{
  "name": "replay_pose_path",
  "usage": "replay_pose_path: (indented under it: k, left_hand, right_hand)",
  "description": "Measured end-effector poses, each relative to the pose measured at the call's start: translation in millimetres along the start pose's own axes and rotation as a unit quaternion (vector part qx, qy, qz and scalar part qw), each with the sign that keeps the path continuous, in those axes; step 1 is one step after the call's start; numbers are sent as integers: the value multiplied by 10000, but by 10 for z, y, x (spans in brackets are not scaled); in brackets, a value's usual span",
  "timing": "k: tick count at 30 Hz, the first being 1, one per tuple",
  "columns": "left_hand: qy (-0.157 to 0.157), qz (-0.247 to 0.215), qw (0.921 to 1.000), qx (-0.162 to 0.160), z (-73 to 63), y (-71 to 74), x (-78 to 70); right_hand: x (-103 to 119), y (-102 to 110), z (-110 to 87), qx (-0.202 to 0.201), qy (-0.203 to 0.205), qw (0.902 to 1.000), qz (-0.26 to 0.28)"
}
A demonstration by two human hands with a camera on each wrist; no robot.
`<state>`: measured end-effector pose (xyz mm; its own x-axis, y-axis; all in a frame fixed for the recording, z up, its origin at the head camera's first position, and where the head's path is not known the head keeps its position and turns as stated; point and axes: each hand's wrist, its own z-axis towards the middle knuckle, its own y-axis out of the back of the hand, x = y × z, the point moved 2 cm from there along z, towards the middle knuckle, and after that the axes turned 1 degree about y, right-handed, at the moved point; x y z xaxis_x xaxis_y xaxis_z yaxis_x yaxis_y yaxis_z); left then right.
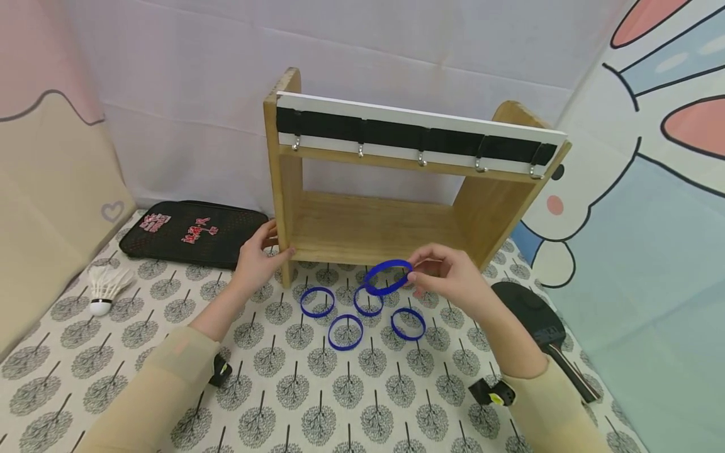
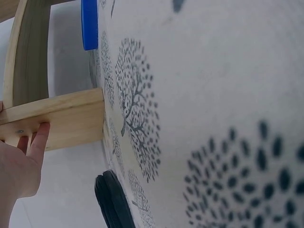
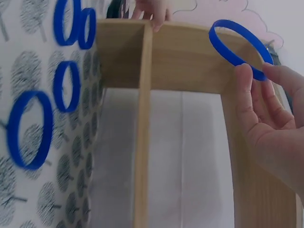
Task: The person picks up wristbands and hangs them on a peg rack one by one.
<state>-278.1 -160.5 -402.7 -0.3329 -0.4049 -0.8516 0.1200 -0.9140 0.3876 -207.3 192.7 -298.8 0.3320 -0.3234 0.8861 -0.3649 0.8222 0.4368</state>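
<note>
My right hand point(image 1: 447, 274) pinches a blue ring point(image 1: 372, 274) between thumb and fingers, raised in front of the wooden rack point(image 1: 374, 223). In the right wrist view that held ring point(image 3: 219, 47) tilts across the rack's upper part. With its thumb and fingers, my left hand point(image 1: 256, 259) grips the lower left side panel of the rack; the left wrist view has its fingers point(image 2: 40, 137) against the wood. Several more blue rings point(image 1: 345, 348) lie flat on the tablecloth before the rack. Along the rack's top front runs a white board point(image 1: 396, 112) with a black strip and several metal hooks point(image 1: 421, 159).
Left of the rack lies a black mesh case point(image 1: 175, 242) with red lettering. A shuttlecock point(image 1: 102, 302) is at far left. A black table tennis paddle point(image 1: 529, 314) lies on the right, beside my forearm. The tree-patterned tablecloth point(image 1: 272, 402) meets fabric walls behind and on both sides.
</note>
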Motion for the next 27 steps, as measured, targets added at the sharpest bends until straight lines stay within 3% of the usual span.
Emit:
replay_pose_path:
  k: [9, 13, 18, 27]
  left_hand:
    - [14, -9, 10000, 16, 17, -4, 17]
    - [43, -32, 10000, 8, 8, 6, 12]
    - [36, -73, 10000, -2, 6, 11, 10]
    - [25, -31, 10000, 27, 17, 2, 29]
  right_hand:
    - [376, -211, 321, -321, 234, 9893, 1406]
    - [528, -329, 483, -504, 444, 9781, 1970]
    - [676, -478, 666, -743, 680, 9568, 2726]
    - [857, -706, 932, -992, 1040, 9340, 3272]
